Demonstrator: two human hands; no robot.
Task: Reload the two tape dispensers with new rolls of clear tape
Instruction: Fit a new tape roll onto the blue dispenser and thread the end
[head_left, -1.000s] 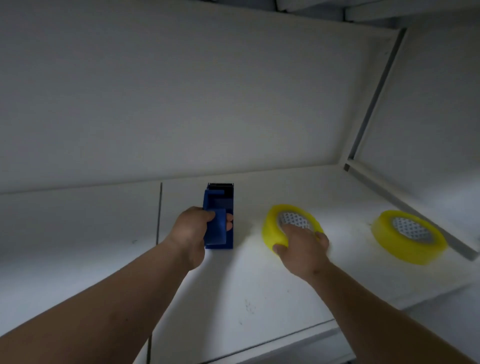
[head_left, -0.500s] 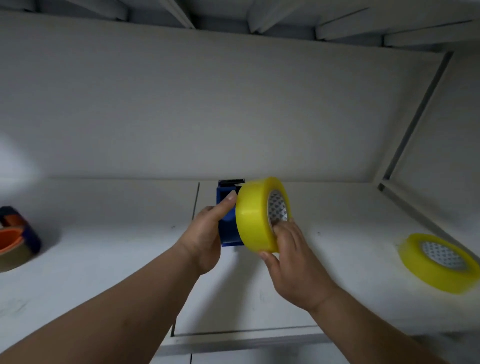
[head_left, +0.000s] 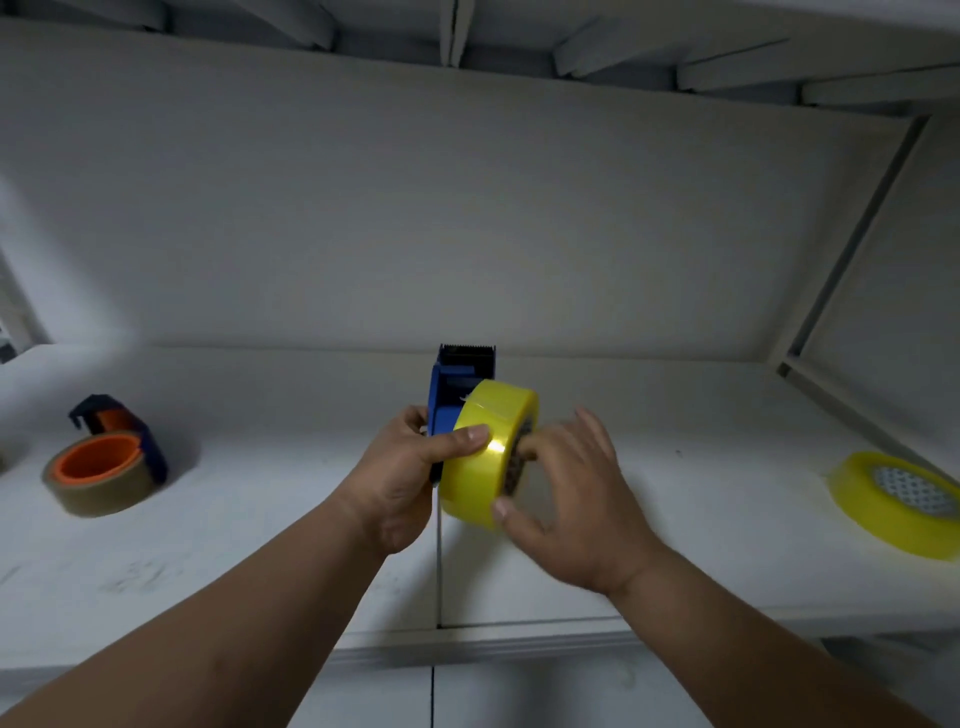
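Note:
My left hand (head_left: 400, 475) grips a blue tape dispenser (head_left: 453, 395) held upright above the white shelf (head_left: 675, 499), its thumb lying on a yellow-tinted tape roll (head_left: 485, 452). The roll stands on edge against the dispenser's right side. My right hand (head_left: 569, 493) presses on the roll's open right face, fingers spread around its core. A second yellow roll (head_left: 898, 501) lies flat at the far right. A second dispenser (head_left: 122, 426), dark blue with an orange hub, lies on the left, carrying a brownish roll (head_left: 98, 480).
The shelf has a white back wall (head_left: 467, 234) and a side post (head_left: 841, 270) at the right. A seam (head_left: 438, 571) runs front to back under my hands. The shelf's front edge (head_left: 467, 642) is close to me.
I lifted the yellow roll off the shelf with my right hand, turned it on edge and brought it against the dispenser, which my left hand raised. The view shifted left, revealing the second dispenser.

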